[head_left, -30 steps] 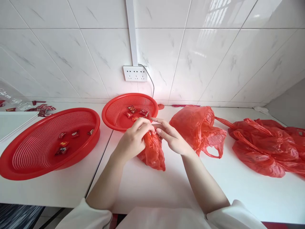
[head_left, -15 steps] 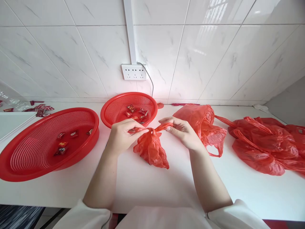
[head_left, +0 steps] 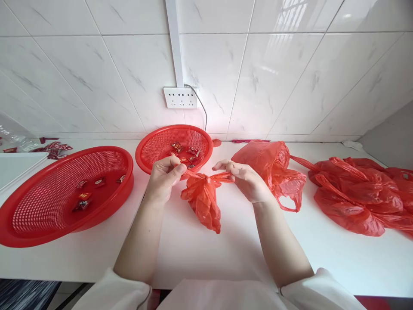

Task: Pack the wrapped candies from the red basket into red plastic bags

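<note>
A small red plastic bag (head_left: pixel 204 200) hangs between my hands above the white table, its neck gathered and knotted near the top. My left hand (head_left: pixel 164 175) pinches one handle of it between thumb and finger. On the other side, my right hand (head_left: pixel 247 178) grips the opposite handle, which is drawn out sideways. What the bag contains is hidden by the crumpled plastic. Just behind my left hand stands a round red basket (head_left: pixel 143 148) with several small wrapped snacks (head_left: pixel 193 151) in it.
A larger red basket (head_left: pixel 32 211) with several wrapped snacks (head_left: pixel 83 202) stands at the left. Red plastic bags (head_left: pixel 263 157) lie right of my right hand, with a bigger heap of bags (head_left: pixel 364 193) farther right. A power socket (head_left: pixel 180 97) is on the tiled wall.
My hands have pulled the two handles outward, so they stretch tighter from the knot. The bag's lower end has swung slightly left and down.
</note>
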The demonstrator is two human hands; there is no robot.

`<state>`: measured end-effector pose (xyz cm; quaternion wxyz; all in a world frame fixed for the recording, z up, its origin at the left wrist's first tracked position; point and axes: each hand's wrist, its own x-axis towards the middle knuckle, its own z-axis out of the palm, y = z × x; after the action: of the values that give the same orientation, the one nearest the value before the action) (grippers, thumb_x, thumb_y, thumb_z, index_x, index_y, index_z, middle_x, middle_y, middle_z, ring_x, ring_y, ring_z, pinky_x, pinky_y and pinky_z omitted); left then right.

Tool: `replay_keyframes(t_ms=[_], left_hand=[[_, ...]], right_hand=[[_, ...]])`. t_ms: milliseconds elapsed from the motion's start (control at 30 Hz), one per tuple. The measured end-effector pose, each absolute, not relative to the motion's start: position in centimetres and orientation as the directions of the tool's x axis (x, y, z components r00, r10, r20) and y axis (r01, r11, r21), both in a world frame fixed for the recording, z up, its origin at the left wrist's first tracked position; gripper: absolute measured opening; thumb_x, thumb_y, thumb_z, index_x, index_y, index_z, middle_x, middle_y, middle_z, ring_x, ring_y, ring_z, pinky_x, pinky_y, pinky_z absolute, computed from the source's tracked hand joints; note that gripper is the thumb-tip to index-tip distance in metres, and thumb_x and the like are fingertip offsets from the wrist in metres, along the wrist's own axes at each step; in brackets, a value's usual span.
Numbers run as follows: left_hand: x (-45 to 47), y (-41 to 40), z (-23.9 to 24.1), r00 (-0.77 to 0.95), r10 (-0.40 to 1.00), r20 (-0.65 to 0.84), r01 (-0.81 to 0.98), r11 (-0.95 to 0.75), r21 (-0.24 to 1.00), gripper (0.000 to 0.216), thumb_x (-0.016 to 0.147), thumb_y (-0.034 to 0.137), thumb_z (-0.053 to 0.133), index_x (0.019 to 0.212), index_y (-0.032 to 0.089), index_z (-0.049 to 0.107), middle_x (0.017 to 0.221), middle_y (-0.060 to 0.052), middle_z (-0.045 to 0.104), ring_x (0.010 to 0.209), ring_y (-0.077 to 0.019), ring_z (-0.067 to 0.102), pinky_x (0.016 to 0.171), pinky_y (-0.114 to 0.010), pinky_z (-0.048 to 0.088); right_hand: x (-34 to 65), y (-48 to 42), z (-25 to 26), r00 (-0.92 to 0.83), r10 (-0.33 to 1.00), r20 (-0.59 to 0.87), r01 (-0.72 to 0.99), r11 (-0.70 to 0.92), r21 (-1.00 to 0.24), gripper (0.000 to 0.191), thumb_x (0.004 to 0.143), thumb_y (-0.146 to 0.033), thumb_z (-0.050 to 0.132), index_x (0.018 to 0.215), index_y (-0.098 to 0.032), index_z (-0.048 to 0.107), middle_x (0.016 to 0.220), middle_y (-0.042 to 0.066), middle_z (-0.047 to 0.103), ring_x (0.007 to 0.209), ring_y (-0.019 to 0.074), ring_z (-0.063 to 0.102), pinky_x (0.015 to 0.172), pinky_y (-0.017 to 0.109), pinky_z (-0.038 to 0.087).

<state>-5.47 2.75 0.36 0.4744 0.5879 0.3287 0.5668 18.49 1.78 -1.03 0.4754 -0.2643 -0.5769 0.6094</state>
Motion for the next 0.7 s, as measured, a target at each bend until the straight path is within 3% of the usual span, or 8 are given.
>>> replay_keyframes(t_ms=[133, 267, 367, 467, 567, 700], left_hand=[[-5.6, 2.3, 0.8, 0.036, 0.845, 0.534, 0.055, -0.535, 0.843, 0.028, 0.077, 0.033, 0.072, 0.057, 0.018, 0.058, 0.047, 0.003, 0.05, 0.041, -0.0058, 0.038, 0.042, -0.023, 0.028], [-6.7, 1.3, 2.0, 0.05, 0.794, 0.605, 0.265, -0.595, 0.759, 0.029, 0.074, 0.025, 0.073, 0.053, 0.018, 0.054, 0.047, 0.004, 0.047, 0.044, -0.0076, 0.039, 0.044, -0.025, 0.029], [-8.2, 0.5, 2.9, 0.043, 0.785, 0.618, 0.358, -0.59, 0.724, 0.033, 0.074, 0.024, 0.073, 0.051, 0.018, 0.05, 0.046, 0.005, 0.042, 0.044, -0.0075, 0.035, 0.044, -0.027, 0.026], [-9.7, 0.0, 3.7, 0.005, 0.778, 0.628, 0.432, -0.568, 0.701, 0.034, 0.075, 0.024, 0.072, 0.051, 0.018, 0.049, 0.047, 0.005, 0.039, 0.045, -0.0078, 0.033, 0.045, -0.028, 0.024], [-10.6, -0.3, 4.1, 0.011, 0.806, 0.592, 0.494, -0.519, 0.697, 0.033, 0.075, 0.025, 0.073, 0.052, 0.018, 0.05, 0.048, 0.004, 0.039, 0.048, -0.0084, 0.035, 0.046, -0.027, 0.026], [-10.4, 0.3, 3.9, 0.123, 0.912, 0.391, 0.533, -0.393, 0.749, 0.034, 0.077, 0.031, 0.068, 0.054, 0.018, 0.047, 0.051, 0.004, 0.039, 0.049, -0.0085, 0.034, 0.047, -0.026, 0.026]], right_hand=[[18.5, 1.6, -0.9, -0.288, 0.914, 0.285, -0.356, 0.174, -0.918, 0.027, 0.081, -0.036, 0.065, 0.063, -0.021, 0.053, 0.104, 0.004, 0.061, 0.107, 0.0228, 0.053, 0.092, 0.036, 0.04], [19.5, 1.9, -0.8, -0.196, 0.936, 0.291, -0.443, 0.181, -0.878, 0.037, 0.081, -0.041, 0.063, 0.055, -0.02, 0.049, 0.095, 0.005, 0.059, 0.105, 0.0235, 0.055, 0.088, 0.036, 0.044], [21.3, 2.1, -0.6, -0.034, 0.956, 0.293, -0.366, 0.261, -0.894, 0.049, 0.084, -0.046, 0.056, 0.046, -0.019, 0.041, 0.083, 0.005, 0.055, 0.097, 0.0235, 0.058, 0.082, 0.036, 0.047], [23.6, 2.2, -0.3, 0.179, 0.931, 0.317, -0.183, 0.348, -0.919, 0.055, 0.088, -0.052, 0.046, 0.043, -0.021, 0.037, 0.073, 0.005, 0.052, 0.093, 0.0236, 0.059, 0.085, 0.038, 0.047], [25.1, 2.0, -0.2, 0.308, 0.876, 0.37, -0.02, 0.395, -0.918, 0.055, 0.087, -0.052, 0.047, 0.042, -0.022, 0.037, 0.065, 0.004, 0.049, 0.087, 0.0226, 0.059, 0.088, 0.04, 0.047], [25.6, 1.7, -0.3, 0.362, 0.834, 0.416, -0.021, 0.454, -0.891, 0.055, 0.085, -0.044, 0.057, 0.041, -0.021, 0.034, 0.057, 0.0, 0.042, 0.074, 0.0183, 0.057, 0.084, 0.037, 0.048]])
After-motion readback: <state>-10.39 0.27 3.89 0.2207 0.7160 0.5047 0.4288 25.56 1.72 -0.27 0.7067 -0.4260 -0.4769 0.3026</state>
